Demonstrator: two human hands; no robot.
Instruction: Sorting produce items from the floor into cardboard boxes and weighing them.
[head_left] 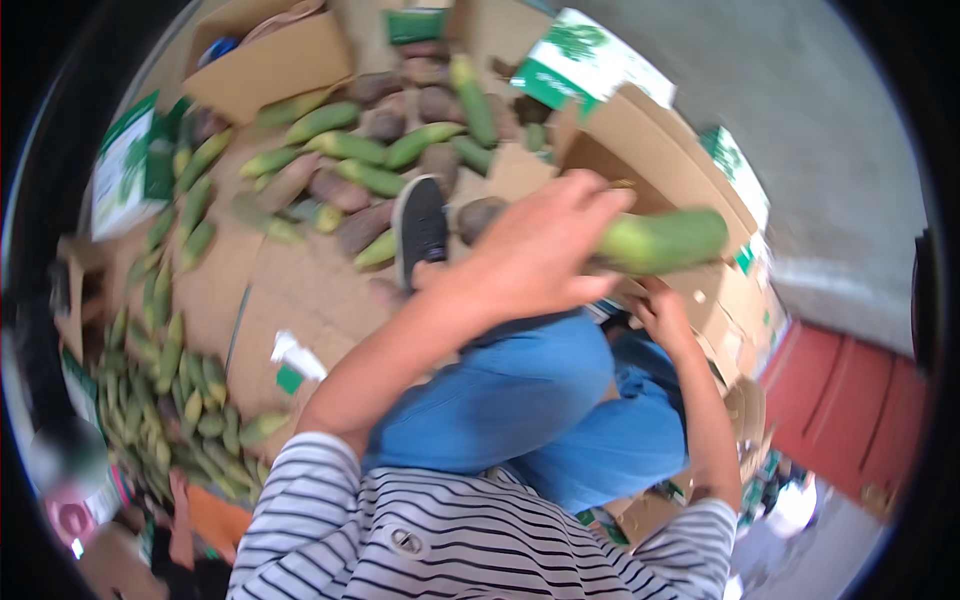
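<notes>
My left hand (535, 250) is raised in front of me and grips one end of a long green plantain (665, 240), which points right over an open cardboard box (640, 150). My right hand (660, 315) sits lower, just under the plantain at the box's near edge; its fingers curl and I cannot tell whether it holds anything. I sit in blue jeans and a striped shirt, with one black shoe (420, 225) stretched out on the flattened cardboard.
Many green plantains (350, 150) and brown tubers (345, 190) lie scattered on flattened cardboard (280, 290) ahead. Another heap of green plantains (170, 390) sits at my left. Green-and-white boxes (580, 55) stand at the back. A red wall (850, 410) is at right.
</notes>
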